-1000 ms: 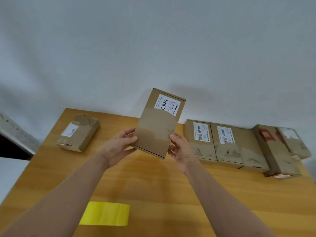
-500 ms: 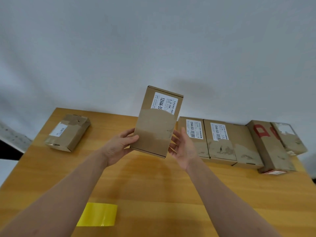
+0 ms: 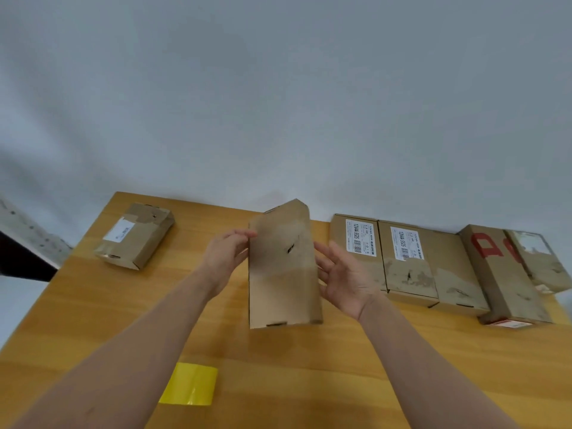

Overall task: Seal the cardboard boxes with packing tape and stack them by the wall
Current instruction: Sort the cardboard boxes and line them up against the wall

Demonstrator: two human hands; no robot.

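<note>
A flat brown cardboard box [image 3: 283,267] stands on end above the middle of the wooden table [image 3: 309,366], its plain side with a small tear facing me. My left hand [image 3: 226,258] grips its left edge with the fingertips. My right hand [image 3: 343,277] lies along its right edge, fingers spread. Against the wall to the right lie two labelled boxes [image 3: 357,246] [image 3: 407,261], a plain box [image 3: 455,274], a box with red markings [image 3: 501,274] and one more box [image 3: 538,258]. A lone box [image 3: 134,235] lies at the far left.
A yellow strip of tape [image 3: 190,383] lies flat near the table's front, under my left forearm. The grey wall [image 3: 278,103] runs along the table's far edge. At the left, beyond the table's edge, there is a dark gap [image 3: 21,261].
The held box has been turned over: its white label faced me before, now the plain side does. It sits lower, and my right hand has shifted along its right edge.
</note>
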